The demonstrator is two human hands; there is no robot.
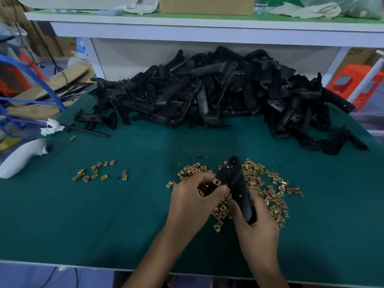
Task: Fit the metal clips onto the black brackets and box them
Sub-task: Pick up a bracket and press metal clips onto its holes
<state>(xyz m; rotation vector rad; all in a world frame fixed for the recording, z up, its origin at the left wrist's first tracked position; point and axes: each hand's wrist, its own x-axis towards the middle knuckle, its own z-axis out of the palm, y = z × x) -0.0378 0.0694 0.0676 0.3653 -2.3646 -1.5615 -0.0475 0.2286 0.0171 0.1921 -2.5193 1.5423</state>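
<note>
The clip [216, 181] I'm pinching in my left hand [192, 201] could go on skewed or spring away, since it only meets the edge of the bracket [236, 188]. That bracket, a long black arm with holes, is tilted above the clip pile [270, 190], my right hand [256, 222] curled round its lower end.

A green-topped table [104, 215] stands under a white shelf [187, 28].
</note>
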